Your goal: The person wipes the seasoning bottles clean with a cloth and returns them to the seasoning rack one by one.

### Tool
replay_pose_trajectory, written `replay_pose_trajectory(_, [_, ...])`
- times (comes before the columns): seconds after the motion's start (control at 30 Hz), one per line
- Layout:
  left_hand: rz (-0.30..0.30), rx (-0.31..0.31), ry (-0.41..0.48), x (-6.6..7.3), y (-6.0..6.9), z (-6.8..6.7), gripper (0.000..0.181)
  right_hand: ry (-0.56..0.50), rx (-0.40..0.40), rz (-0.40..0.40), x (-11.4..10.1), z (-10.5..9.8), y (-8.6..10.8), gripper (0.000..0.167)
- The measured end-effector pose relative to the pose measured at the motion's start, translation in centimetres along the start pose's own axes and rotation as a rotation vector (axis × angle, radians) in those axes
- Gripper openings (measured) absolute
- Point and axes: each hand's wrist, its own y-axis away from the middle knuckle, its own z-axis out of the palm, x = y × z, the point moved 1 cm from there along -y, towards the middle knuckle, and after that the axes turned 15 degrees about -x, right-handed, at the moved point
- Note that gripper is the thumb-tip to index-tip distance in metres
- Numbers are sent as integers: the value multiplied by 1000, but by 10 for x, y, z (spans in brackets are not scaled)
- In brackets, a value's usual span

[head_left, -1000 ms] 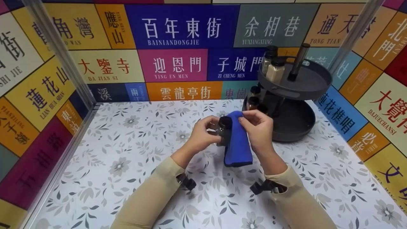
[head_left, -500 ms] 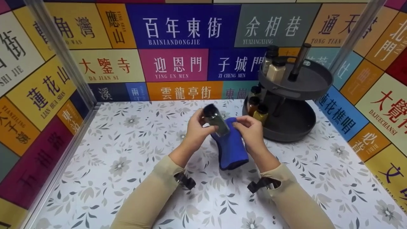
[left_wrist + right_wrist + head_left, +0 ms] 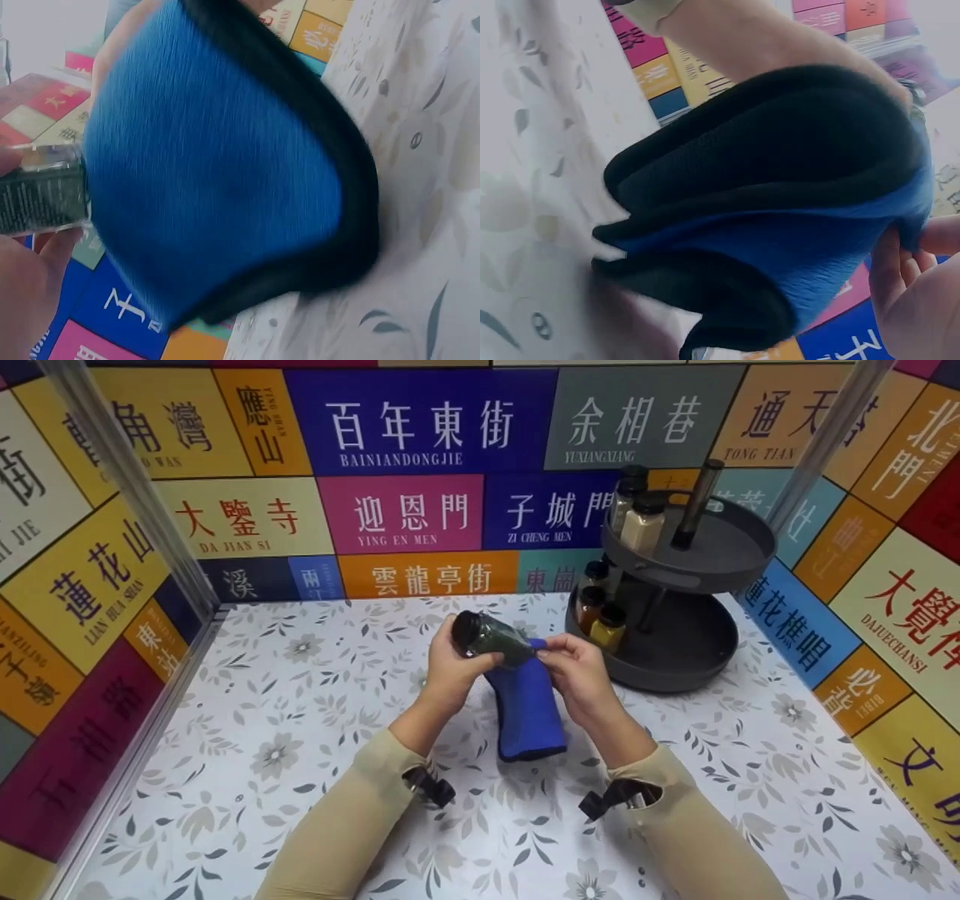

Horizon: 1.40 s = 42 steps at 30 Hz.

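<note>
My left hand point(image 3: 450, 667) grips a small clear jar point(image 3: 499, 639) with dark green contents and a black lid, tilted so the lid points up and left. A blue cloth point(image 3: 529, 709) with a black edge hangs folded below the jar, its top against the jar's base end. My right hand point(image 3: 581, 671) pinches the cloth's upper corner beside the jar. In the left wrist view the cloth point(image 3: 217, 157) covers most of the picture, with part of the jar point(image 3: 45, 191) at the left. In the right wrist view the cloth's dark underside point(image 3: 780, 142) shows.
Behind my right hand stands a dark two-tier round rack point(image 3: 675, 675). A jar of pale contents point(image 3: 643, 525) and another jar sit on its upper tier. A yellow jar point(image 3: 607, 628) and two others stand on the lower one. Printed walls enclose the flowered tabletop point(image 3: 300, 720).
The jar has tipped from upright to a strong slant, and my left hand has moved left with it. The cloth has shifted left and slightly down, with my right hand following.
</note>
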Motion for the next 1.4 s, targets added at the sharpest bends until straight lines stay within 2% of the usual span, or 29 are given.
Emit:
replay_pose_trajectory(0.17, [-44,-69,9,1,2,1,49,-51,76,-79,-11,-5,1,22])
replay_pose_trajectory(0.3, [-49,-94,-1,4,5,6,51,-26,88,-107,-7,-5,1,22])
replay_pose_trajectory(0.4, [-36,-70,-4,5,5,7,51,45,62,-87,0,-1,0,23])
replay_pose_trajectory(0.5, [-27,-23,-21,7,3,5,50,170,18,-69,4,2,1,20])
replay_pose_trajectory(0.63, [-32,12,-31,12,0,-2,51,259,-14,-99,1,6,4,18])
replay_pose_trajectory(0.77, [-50,-10,-29,16,1,-7,52,156,19,-170,-7,9,6,22])
replay_pose_trajectory(0.87, [-61,-39,-8,17,1,-7,52,60,41,-216,-8,10,7,26])
replay_pose_trajectory(0.93, [-69,-51,18,17,0,-5,53,36,42,-231,-6,10,7,27])
replay_pose_trajectory(1.1, [-72,-51,77,17,0,-1,57,71,13,-217,3,9,6,26])
replay_pose_trajectory(1.23, [-53,-29,84,18,0,-3,60,114,-55,-180,4,8,7,18])
replay_pose_trajectory(1.33, [-41,-25,94,19,-1,-7,60,78,-101,-169,1,7,7,19])
replay_pose_trajectory(1.4, [-37,-35,103,19,-2,-8,59,23,-104,-178,-2,7,8,25])
